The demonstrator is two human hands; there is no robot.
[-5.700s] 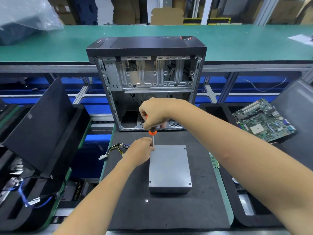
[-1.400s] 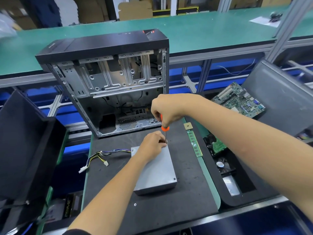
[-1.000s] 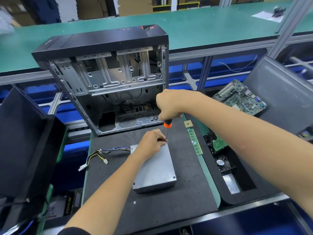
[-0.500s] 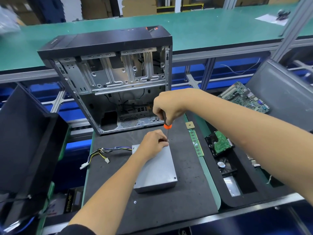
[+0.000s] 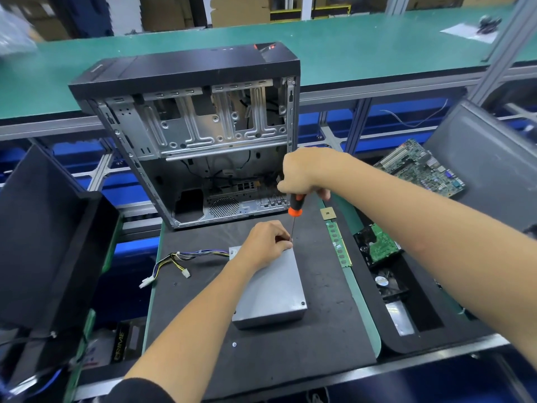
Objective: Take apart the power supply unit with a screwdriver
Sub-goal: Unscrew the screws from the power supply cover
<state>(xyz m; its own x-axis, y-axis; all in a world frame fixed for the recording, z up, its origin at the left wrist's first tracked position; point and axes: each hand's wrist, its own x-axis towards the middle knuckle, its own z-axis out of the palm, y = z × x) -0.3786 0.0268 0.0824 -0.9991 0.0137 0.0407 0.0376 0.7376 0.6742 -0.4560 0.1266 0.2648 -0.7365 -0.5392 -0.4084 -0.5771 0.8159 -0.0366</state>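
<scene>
Grey power supply unit (image 5: pixel 271 289), screwdriver (image 5: pixel 294 212) upright

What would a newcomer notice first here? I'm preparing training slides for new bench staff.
First, the two hands at centre: the right hand grips an orange-and-black screwdriver upright over the far corner of the grey power supply unit, where the left hand steadies the shaft. Behind them stands the gutted computer case, open towards the viewer.

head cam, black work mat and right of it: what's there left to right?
Cable bundle → power supply unit, left hand resting on its far end → RAM stick → hard drive → motherboard.
</scene>
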